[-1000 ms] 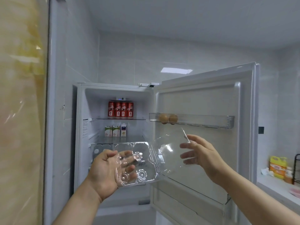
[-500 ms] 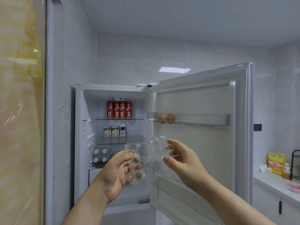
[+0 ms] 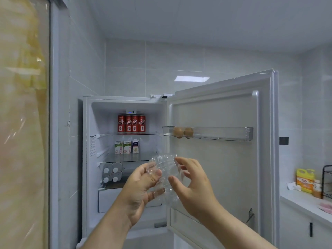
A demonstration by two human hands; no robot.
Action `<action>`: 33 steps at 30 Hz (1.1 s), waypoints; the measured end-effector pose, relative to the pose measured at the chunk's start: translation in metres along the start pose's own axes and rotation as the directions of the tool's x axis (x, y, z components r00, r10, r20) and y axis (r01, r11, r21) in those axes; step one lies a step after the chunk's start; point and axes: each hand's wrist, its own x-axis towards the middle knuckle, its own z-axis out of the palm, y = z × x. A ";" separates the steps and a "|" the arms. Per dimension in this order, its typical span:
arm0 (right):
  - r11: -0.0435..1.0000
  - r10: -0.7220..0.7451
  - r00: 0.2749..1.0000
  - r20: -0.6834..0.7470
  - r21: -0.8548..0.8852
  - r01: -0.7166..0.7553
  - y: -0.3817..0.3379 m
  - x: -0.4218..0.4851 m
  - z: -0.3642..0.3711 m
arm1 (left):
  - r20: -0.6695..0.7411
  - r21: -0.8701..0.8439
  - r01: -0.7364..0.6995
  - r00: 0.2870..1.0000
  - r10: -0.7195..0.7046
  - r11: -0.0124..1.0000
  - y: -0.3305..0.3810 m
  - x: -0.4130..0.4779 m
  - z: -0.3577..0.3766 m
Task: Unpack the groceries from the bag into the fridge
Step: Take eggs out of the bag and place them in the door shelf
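I hold a clear plastic egg carton [image 3: 164, 169], empty and folded closed, in front of the open fridge [image 3: 125, 177]. My left hand [image 3: 142, 189] grips it from the left with thumb and fingers curled round it. My right hand [image 3: 192, 186] holds its right side, thumb in front and fingers behind. Two brown eggs [image 3: 183, 132] lie in the clear door shelf [image 3: 224, 134] of the open fridge door [image 3: 224, 168]. Inside the fridge stand red cans [image 3: 131, 124] on the top shelf, small milk cartons [image 3: 126, 147] below, and white bottles [image 3: 113, 172] lying underneath.
A white counter [image 3: 305, 203] runs along the right wall with a yellow detergent bottle [image 3: 304, 180], a small jar and a black wire rack [image 3: 327, 182]. A white drawer [image 3: 109, 200] sits low in the fridge. A glass panel fills the left edge.
The carton was spread open across both hands a second ago; its two halves have been folded together, and both hands have come closer and risen slightly.
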 end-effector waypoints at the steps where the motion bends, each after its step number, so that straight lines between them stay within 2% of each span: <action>1: 1.000 0.006 1.000 -0.011 0.001 -0.006 0.000 0.000 0.001 | 0.010 0.021 -0.003 1.000 0.003 1.000 0.000 -0.001 0.001; 7: 0.993 0.039 0.999 0.012 0.113 -0.041 -0.004 0.001 0.001 | 0.012 0.097 -0.034 0.999 0.033 0.995 0.000 -0.003 0.003; 9: 0.991 0.060 0.998 -0.006 0.122 -0.059 -0.003 0.002 -0.001 | 0.008 0.054 -0.038 0.999 0.038 0.998 0.002 -0.003 -0.001; 11: 0.982 0.148 0.989 -0.021 0.121 -0.145 0.001 0.004 -0.004 | 0.037 0.000 -0.035 0.999 0.035 0.999 0.002 -0.003 -0.005; 14: 0.867 0.358 0.925 0.126 0.322 -0.379 0.006 0.006 -0.007 | 0.077 -0.088 -0.023 0.997 0.029 0.996 0.001 -0.005 -0.004; 16: 0.742 0.399 0.881 0.254 0.474 -0.473 0.012 0.005 -0.005 | 0.093 -0.122 -0.015 0.995 0.027 0.992 -0.001 -0.006 -0.003; 17: 0.703 0.403 0.873 0.275 0.517 -0.488 0.014 0.005 -0.003 | 0.097 -0.112 -0.017 0.995 0.028 0.994 -0.003 -0.005 -0.002; 20: 0.667 0.414 0.883 0.221 0.587 -0.459 0.019 0.004 0.001 | 0.015 -0.033 -0.031 0.999 0.032 0.999 -0.007 -0.004 -0.003; 23: 0.681 0.429 0.892 0.141 0.598 -0.422 0.019 0.005 0.002 | -0.073 0.178 -0.074 0.993 0.089 0.981 -0.007 -0.005 -0.002; 26: 0.719 0.425 0.899 0.103 0.565 -0.405 0.018 0.005 0.003 | -0.051 0.331 -0.140 0.985 0.166 0.933 -0.001 -0.011 0.002; 29: 0.740 0.405 0.908 0.104 0.546 -0.393 0.014 0.003 0.003 | -0.069 0.400 -0.175 0.973 0.220 0.900 0.001 -0.011 0.001; 33: 0.765 0.364 0.920 0.142 0.518 -0.383 0.014 -0.001 0.003 | -0.106 0.450 -0.140 0.972 0.208 0.882 0.002 -0.007 -0.004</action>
